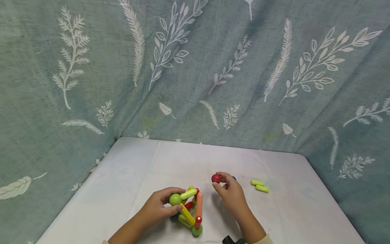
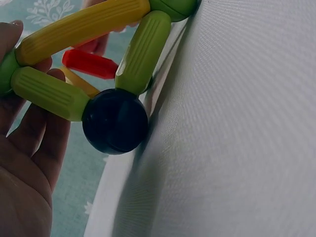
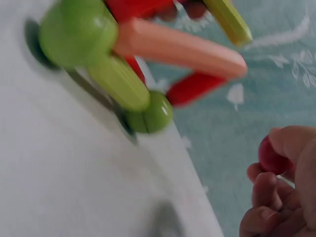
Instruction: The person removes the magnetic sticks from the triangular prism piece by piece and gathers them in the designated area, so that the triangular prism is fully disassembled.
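A frame of coloured rods and balls (image 1: 187,211) stands on the white table. My left hand (image 1: 158,206) grips it at the upper left, fingers and thumb around a green ball (image 1: 175,199). In the left wrist view, a dark blue ball (image 2: 115,121) joins two green rods at the bottom, beside a longer yellow rod (image 2: 84,32). My right hand (image 1: 232,195) pinches a red ball (image 1: 216,178) between thumb and fingers, apart from the frame. An orange rod (image 3: 180,47) and green balls show close in the right wrist view.
Two loose yellow-green rods (image 1: 259,186) lie right of my right hand. A blue thing (image 1: 234,178) is mostly hidden behind that hand. At the near edge is a black object (image 1: 232,240). Leaf-patterned cloth (image 1: 195,67) hangs behind the table.
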